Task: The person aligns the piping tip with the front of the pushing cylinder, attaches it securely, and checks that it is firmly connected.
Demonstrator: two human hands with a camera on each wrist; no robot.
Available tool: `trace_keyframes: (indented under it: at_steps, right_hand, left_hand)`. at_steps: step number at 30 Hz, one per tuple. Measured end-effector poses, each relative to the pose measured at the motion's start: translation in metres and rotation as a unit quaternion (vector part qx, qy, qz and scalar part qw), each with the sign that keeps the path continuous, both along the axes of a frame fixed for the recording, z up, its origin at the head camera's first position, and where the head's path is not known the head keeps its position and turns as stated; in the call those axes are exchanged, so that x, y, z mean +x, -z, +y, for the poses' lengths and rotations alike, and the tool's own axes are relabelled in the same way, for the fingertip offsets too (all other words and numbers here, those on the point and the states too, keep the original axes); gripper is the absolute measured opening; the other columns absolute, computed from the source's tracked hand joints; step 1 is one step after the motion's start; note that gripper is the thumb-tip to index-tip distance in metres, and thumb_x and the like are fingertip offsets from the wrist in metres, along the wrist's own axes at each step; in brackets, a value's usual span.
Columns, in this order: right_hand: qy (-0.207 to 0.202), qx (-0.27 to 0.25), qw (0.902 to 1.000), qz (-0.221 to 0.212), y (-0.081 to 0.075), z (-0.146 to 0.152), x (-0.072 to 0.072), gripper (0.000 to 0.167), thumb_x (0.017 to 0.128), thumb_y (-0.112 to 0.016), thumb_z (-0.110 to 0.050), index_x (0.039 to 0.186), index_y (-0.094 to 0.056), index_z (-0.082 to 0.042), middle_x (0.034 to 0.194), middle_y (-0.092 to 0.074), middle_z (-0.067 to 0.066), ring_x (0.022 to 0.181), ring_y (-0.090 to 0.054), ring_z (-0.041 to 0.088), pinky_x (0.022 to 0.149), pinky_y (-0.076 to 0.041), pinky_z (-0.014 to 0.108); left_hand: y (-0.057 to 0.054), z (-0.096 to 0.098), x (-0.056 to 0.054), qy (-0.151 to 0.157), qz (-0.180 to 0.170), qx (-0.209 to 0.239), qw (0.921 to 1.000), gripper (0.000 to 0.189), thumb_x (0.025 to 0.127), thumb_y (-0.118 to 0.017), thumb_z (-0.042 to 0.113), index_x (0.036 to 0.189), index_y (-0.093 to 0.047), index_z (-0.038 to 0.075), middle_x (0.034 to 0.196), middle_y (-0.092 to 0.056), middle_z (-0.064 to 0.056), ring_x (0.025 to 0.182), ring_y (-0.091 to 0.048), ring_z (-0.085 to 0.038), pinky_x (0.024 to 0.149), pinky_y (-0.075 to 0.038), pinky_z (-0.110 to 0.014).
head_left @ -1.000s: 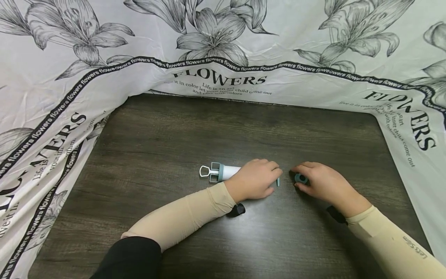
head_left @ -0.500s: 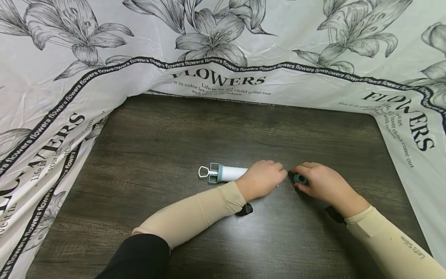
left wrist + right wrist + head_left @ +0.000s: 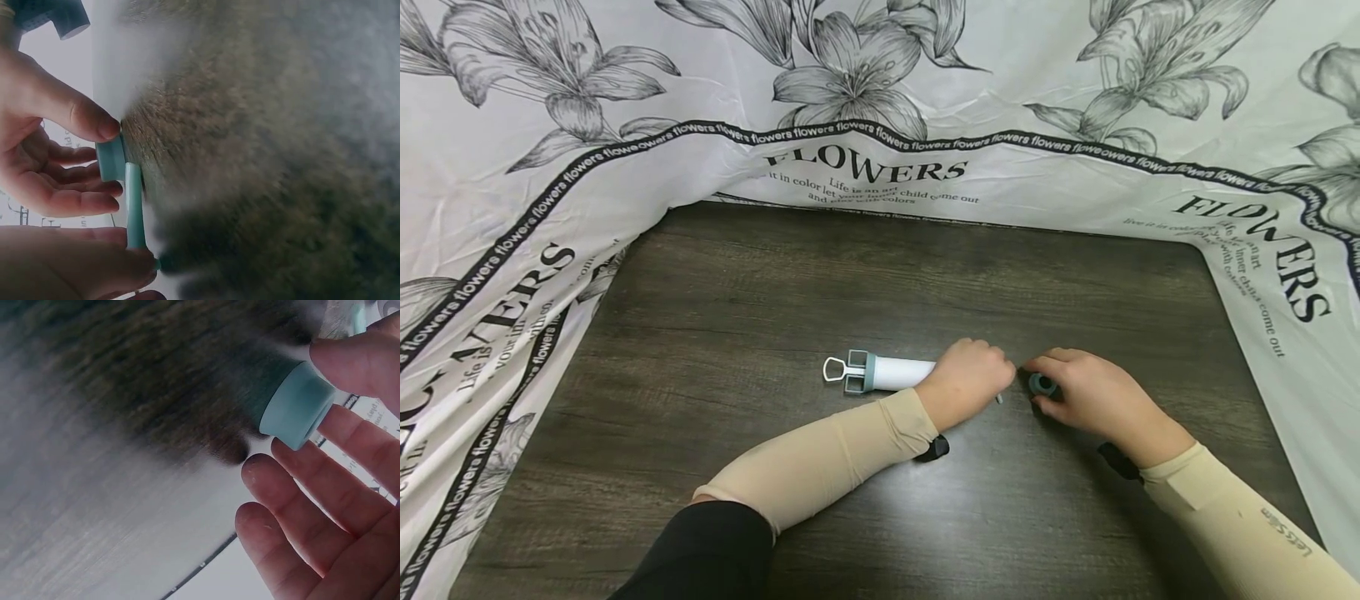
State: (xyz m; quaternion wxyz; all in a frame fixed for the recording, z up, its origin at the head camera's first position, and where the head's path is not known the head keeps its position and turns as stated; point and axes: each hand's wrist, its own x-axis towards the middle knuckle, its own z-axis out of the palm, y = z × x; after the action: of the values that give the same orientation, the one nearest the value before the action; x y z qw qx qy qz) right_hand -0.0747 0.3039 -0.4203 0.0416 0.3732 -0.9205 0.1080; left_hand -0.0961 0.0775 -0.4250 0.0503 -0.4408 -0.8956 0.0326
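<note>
A white cylinder with a teal collar and a white loop handle [image 3: 902,374], like a syringe-style press, lies on its side. My left hand [image 3: 967,377] covers its right end. Between that hand's thumb and fingers is a slim teal stick [image 3: 134,203], pinched near its lower end; only a tip shows in the head view. Just to the right, my right hand [image 3: 1090,396] holds a short teal cap [image 3: 297,406] between thumb and fingertips, low at the tabletop. In the left wrist view the stick stands close beside the cap; whether they touch I cannot tell.
The dark wood-grain table [image 3: 737,317] carries these things. White cloth with printed flowers [image 3: 857,75] hangs along its back and sides. A black wrist device [image 3: 932,448] sits under the left wrist, another [image 3: 1118,460] at the right.
My left hand has shifted slightly right, uncovering more of the white cylinder, and its fingers have curled round the teal stick. The right hand stays nearly in place with the cap.
</note>
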Motion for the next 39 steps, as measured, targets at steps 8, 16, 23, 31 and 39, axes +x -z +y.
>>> trace_keyframes:
  at_steps: [8,16,23,31,39]
  right_hand:
    - [0.006,0.013,0.9998,-0.012,-0.001,0.001,0.001,0.045,0.074,-0.094,-0.003,0.116,-0.076,-0.004,0.105,-0.073,0.006,0.088,-0.072,0.023,0.072,-0.06,0.042]
    - [0.013,0.018,0.9997,-0.008,-0.003,0.001,0.002,0.044,0.073,-0.095,-0.003,0.114,-0.077,-0.005,0.104,-0.073,0.006,0.086,-0.072,0.022,0.07,-0.059,0.041]
    - [0.013,0.023,0.9996,-0.01,-0.005,0.001,0.002,0.038,0.075,-0.094,-0.002,0.109,-0.079,-0.003,0.1,-0.072,0.007,0.079,-0.07,0.02,0.067,-0.059,0.038]
    - [-0.003,-0.042,0.9991,-0.009,-0.002,0.005,0.0,0.038,0.073,-0.093,0.004,0.107,-0.078,-0.003,0.101,-0.074,0.007,0.084,-0.072,0.02,0.069,-0.06,0.039]
    - [0.035,-0.112,0.9929,-0.016,-0.01,0.005,0.004,0.039,0.071,-0.093,0.004,0.105,-0.076,-0.006,0.097,-0.073,0.002,0.077,-0.068,0.017,0.065,-0.059,0.038]
  left_hand:
    - [-0.002,0.004,0.0,-0.012,0.001,-0.005,0.9999,0.011,0.099,-0.075,0.024,0.094,-0.081,0.03,0.094,-0.076,0.009,0.085,-0.072,-0.015,0.073,-0.056,-0.032]
    - [-0.005,0.006,-0.001,-0.026,-0.012,-0.021,0.9994,0.013,0.1,-0.074,0.022,0.095,-0.082,0.032,0.095,-0.077,0.01,0.085,-0.071,-0.015,0.074,-0.055,-0.032]
    - [-0.007,0.006,-0.001,-0.031,-0.017,-0.021,0.9991,0.014,0.099,-0.076,0.023,0.091,-0.081,0.033,0.092,-0.077,0.011,0.082,-0.07,-0.013,0.073,-0.055,-0.031]
    - [-0.008,0.004,-0.003,-0.035,-0.029,-0.009,0.999,0.014,0.097,-0.077,0.02,0.089,-0.081,0.03,0.091,-0.077,0.009,0.08,-0.07,-0.014,0.071,-0.056,-0.033]
    - [-0.022,0.001,-0.006,-0.075,-0.055,0.028,0.9952,0.012,0.097,-0.077,0.018,0.09,-0.079,0.027,0.086,-0.075,0.01,0.073,-0.071,-0.013,0.064,-0.058,-0.033]
